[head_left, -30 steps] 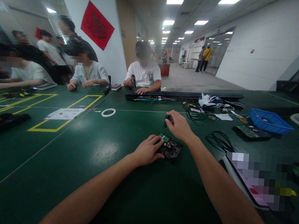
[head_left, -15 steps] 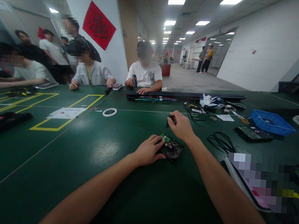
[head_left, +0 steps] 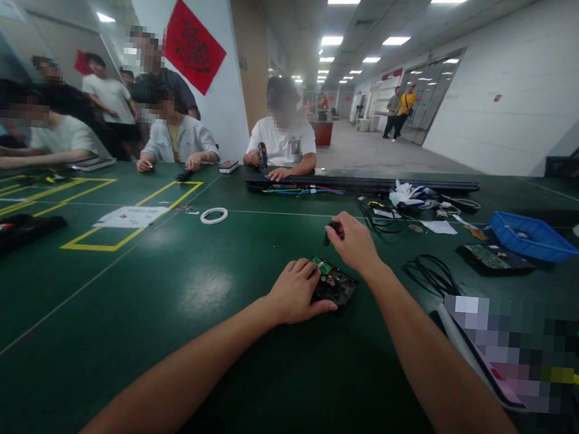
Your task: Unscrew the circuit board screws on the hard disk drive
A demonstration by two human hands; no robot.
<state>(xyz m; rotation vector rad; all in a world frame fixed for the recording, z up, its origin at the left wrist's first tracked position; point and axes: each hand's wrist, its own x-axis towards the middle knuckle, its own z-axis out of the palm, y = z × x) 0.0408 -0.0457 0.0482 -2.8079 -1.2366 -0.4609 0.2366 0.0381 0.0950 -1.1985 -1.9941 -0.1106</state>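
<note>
A hard drive (head_left: 335, 286) lies on the green table with its black underside and a small green circuit board facing up. My left hand (head_left: 296, 290) grips its left side, fingers at the far left corner and thumb along the near edge. Above the far edge of the drive, my right hand (head_left: 350, 240) is closed round the dark handle of a screwdriver (head_left: 326, 239). The screwdriver stands nearly upright, its shaft pointing down at the circuit board. Whether its tip touches a screw is too small to tell.
Right of my hands lie a coiled black cable (head_left: 430, 275), another drive (head_left: 495, 258) and a blue tray (head_left: 533, 236). A white ring (head_left: 214, 216) sits to the left. Across the table, a person (head_left: 282, 143) holds a power screwdriver beside long black bars (head_left: 362, 184).
My left hand has shifted slightly right, its thumb reaching further along the near edge of the hard drive. My right hand keeps the screwdriver in nearly the same place.
</note>
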